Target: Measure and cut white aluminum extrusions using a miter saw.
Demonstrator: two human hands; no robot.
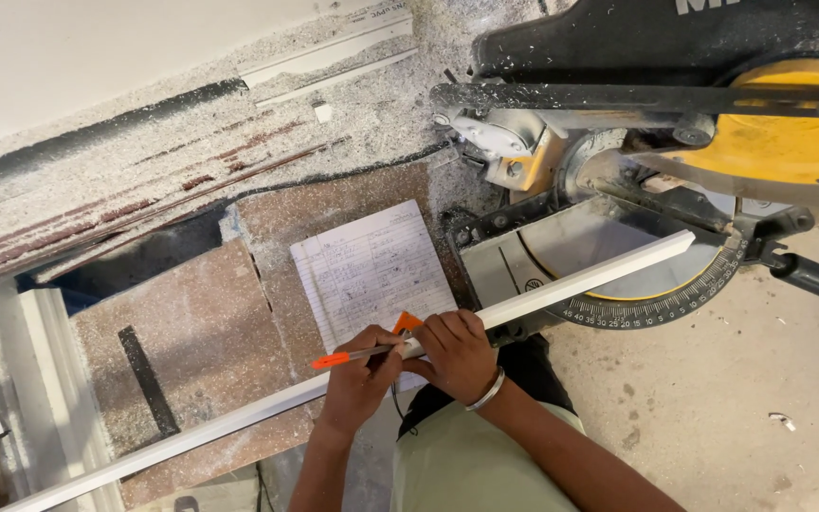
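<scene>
A long, slim white trim strip [580, 280] runs diagonally from the lower left corner up to the right, its upper end lying across the turntable of a yellow-and-black mitre saw [675, 142]. The right hand [457, 353] is clenched over the strip near its middle, pressing it down, with a small orange square [407, 322] tucked against it. The left hand [360, 379] grips a pencil with an orange end [348, 357], its tip at the strip. A handwritten sheet of lined paper [367, 270] lies just behind the hands on dusty boards
</scene>
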